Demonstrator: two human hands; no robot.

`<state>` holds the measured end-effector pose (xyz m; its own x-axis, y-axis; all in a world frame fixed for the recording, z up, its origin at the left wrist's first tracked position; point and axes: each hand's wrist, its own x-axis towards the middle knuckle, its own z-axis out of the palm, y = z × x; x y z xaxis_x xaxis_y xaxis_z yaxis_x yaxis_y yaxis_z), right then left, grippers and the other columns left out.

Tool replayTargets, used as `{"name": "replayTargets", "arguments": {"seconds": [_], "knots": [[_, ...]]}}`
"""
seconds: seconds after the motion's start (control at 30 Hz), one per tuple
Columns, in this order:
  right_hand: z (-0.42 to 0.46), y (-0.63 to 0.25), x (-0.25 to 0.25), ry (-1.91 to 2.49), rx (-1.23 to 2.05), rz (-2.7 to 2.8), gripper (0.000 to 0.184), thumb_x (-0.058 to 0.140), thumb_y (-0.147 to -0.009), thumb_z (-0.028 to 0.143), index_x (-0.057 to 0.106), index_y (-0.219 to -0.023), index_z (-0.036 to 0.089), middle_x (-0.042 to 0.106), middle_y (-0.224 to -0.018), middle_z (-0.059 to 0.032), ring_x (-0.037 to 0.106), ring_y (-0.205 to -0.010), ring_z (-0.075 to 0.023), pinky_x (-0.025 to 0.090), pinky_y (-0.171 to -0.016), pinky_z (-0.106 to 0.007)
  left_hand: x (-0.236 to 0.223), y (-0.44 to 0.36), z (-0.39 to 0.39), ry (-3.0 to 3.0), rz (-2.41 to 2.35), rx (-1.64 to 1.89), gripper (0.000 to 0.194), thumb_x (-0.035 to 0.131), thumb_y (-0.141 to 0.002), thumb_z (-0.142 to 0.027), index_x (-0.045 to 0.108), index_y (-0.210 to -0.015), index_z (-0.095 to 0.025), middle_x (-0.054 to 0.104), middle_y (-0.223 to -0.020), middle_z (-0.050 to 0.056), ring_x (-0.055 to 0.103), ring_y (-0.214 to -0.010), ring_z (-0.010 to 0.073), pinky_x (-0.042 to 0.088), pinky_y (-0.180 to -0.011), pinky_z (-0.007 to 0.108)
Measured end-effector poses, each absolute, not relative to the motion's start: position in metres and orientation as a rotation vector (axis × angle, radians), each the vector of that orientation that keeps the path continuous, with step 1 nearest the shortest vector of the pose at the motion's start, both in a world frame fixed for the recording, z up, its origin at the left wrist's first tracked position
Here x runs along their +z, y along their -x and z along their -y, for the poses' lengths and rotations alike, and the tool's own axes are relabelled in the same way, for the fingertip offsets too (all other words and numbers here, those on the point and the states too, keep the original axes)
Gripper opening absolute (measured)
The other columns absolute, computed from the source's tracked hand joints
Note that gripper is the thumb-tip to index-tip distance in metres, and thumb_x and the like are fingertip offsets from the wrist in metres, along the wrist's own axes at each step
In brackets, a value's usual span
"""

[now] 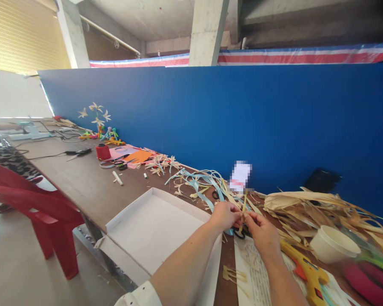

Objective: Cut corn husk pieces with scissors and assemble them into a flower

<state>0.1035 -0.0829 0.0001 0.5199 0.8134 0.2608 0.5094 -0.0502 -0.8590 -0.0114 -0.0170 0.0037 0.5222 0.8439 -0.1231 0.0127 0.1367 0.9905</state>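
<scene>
Both hands meet over the cluttered table edge near the blue partition. My left hand (pixel 225 216) is closed, with its fingertips pinched on a thin pale-yellow strip (pixel 244 203) that looks like corn husk. My right hand (pixel 262 231) pinches the same strip just beside them, and the strip's upper end sticks up between the fingers. Under the hands lie scissors with black handles (pixel 239 233), partly hidden. Loose light-blue ribbons (pixel 194 182) and pale strips spread behind the left hand. A small cut husk piece with prongs (pixel 232 273) rests on the table below.
A white shallow box (pixel 159 231) sits under my left forearm. To the right are a yellow glue gun (pixel 306 267), a cream cup (pixel 333 244) and dried husks (pixel 303 208). Farther left stand red thread (pixel 102 151), husk flowers (pixel 97 112) and a red chair (pixel 47 216). A person sits beyond.
</scene>
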Motion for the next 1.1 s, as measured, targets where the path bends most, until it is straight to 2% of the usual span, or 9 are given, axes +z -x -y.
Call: {"name": "replayTargets", "arguments": {"seconds": [0.23, 0.4, 0.93, 1.1], "knots": [[0.0794, -0.1062, -0.0033, 1.768, 0.245, 1.198, 0.041, 0.056, -0.063, 0.054, 0.071, -0.077, 0.018, 0.070, -0.070, -0.0073, 0.062, -0.066, -0.0247, 0.044, -0.061, -0.032, -0.0051, 0.0146, 0.0166, -1.731, -0.962, 0.848, 0.012, 0.057, -0.069, -0.025, 0.065, -0.072, -0.016, 0.062, -0.063, 0.002, 0.059, -0.063, 0.0144, 0.047, -0.061, 0.024], [0.0774, -0.1017, -0.0035, 1.820, 0.179, 1.182, 0.037, 0.053, -0.063, 0.051, 0.070, -0.073, 0.019, 0.070, -0.069, -0.0083, 0.063, -0.066, -0.0257, 0.046, -0.062, -0.033, 0.0012, 0.0185, 0.0228, -1.968, -1.075, 0.884, 0.013, 0.055, -0.070, -0.026, 0.065, -0.072, -0.018, 0.066, -0.072, 0.001, 0.059, -0.070, 0.0142, 0.044, -0.065, 0.023], [0.0770, -0.0989, -0.0017, 1.819, 0.166, 1.099, 0.035, 0.055, -0.063, 0.047, 0.071, -0.074, 0.017, 0.070, -0.070, -0.0099, 0.062, -0.067, -0.0259, 0.044, -0.063, -0.033, 0.0011, 0.0151, 0.0240, -2.028, -1.019, 0.983, 0.012, 0.055, -0.070, -0.025, 0.065, -0.071, -0.018, 0.065, -0.071, 0.000, 0.057, -0.068, 0.0130, 0.041, -0.063, 0.022], [0.0781, -0.1009, -0.0047, 1.750, 0.241, 1.084, 0.038, 0.057, -0.067, 0.049, 0.071, -0.078, 0.016, 0.067, -0.062, -0.0055, 0.059, -0.059, -0.0216, 0.043, -0.056, -0.030, 0.0010, 0.0111, 0.0223, -1.720, -0.990, 0.931, 0.010, 0.056, -0.070, -0.024, 0.062, -0.072, -0.017, 0.062, -0.065, 0.000, 0.057, -0.061, 0.0122, 0.046, -0.059, 0.023]]}}
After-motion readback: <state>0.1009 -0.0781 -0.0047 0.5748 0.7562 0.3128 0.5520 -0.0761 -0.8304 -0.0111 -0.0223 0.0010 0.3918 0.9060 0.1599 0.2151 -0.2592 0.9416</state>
